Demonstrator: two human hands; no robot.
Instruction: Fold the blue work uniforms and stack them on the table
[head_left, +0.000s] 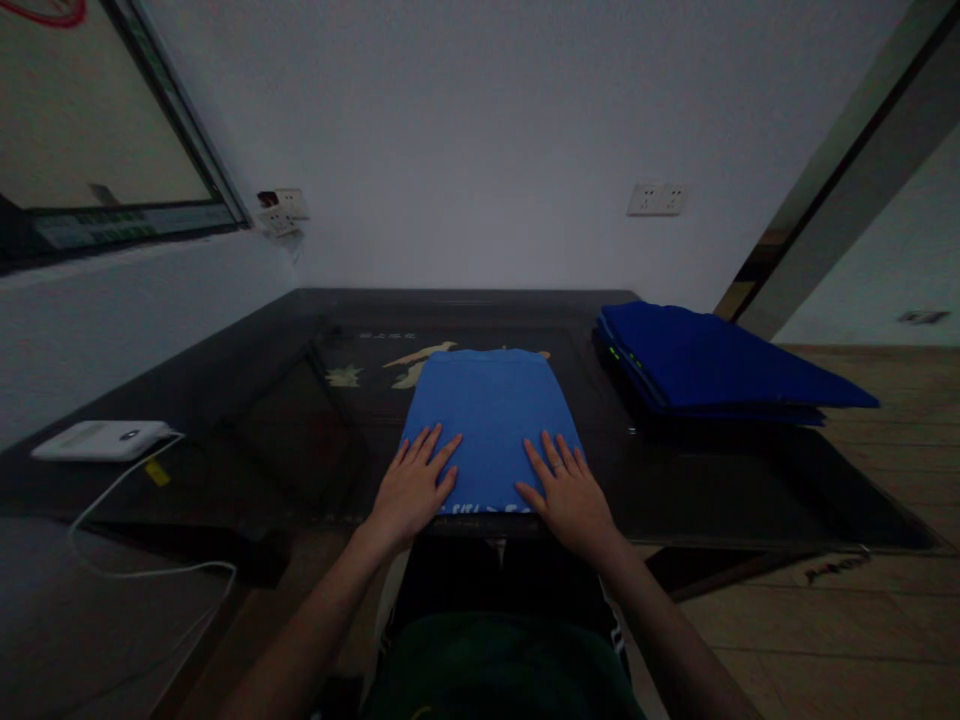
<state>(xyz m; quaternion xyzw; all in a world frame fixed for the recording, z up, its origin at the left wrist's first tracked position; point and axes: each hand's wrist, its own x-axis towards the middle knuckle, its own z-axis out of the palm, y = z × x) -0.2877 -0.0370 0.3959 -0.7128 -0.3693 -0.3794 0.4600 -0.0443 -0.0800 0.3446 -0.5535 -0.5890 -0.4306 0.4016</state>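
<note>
A light blue folded cloth [487, 400], perhaps a garment, lies flat on the dark table near its front edge. White lettering shows along the cloth's near edge, partly cut off. My left hand [412, 485] rests on the cloth's left side with the fingers spread. On the right side, my right hand [568, 492] lies palm down, its fingers also apart, and a ring shows on one finger. Neither hand grips the cloth.
On the table's right stands a stack of darker blue folded cloth [720, 355], overhanging the edge. A white device [101, 440] with a white cable [112, 490] lies at the left. The glossy dark table [247, 440] meets a wall with sockets [658, 199].
</note>
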